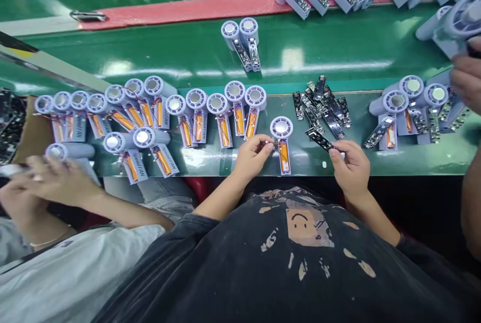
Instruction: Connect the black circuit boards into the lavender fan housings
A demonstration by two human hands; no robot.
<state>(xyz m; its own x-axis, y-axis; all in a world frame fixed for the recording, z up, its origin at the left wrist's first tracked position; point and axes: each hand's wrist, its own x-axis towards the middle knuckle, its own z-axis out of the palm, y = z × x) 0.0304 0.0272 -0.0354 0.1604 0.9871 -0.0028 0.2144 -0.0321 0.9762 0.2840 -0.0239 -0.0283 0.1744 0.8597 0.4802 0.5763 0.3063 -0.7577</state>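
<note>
In front of me on the bench edge stands a lilac handheld fan (281,128) with its handle opened, showing an orange battery (284,156) and thin red wires. At its left, my left hand (251,156) pinches the wire ends between thumb and fingertips. My right hand (351,165) is closed on the end of a dark circuit board (318,139), held to the right of the fan and apart from it. Just beyond that board lies a loose pile of circuit boards (326,105). A small white piece (324,164) rests on the bench near my right hand.
Several open fans (224,130) with orange batteries line the bench to my left. Fans with boards (409,107) stand at right. A pair (244,44) sits on the green belt (180,57), beyond it a red strip (188,12). Co-workers' hands (56,182) work on both sides.
</note>
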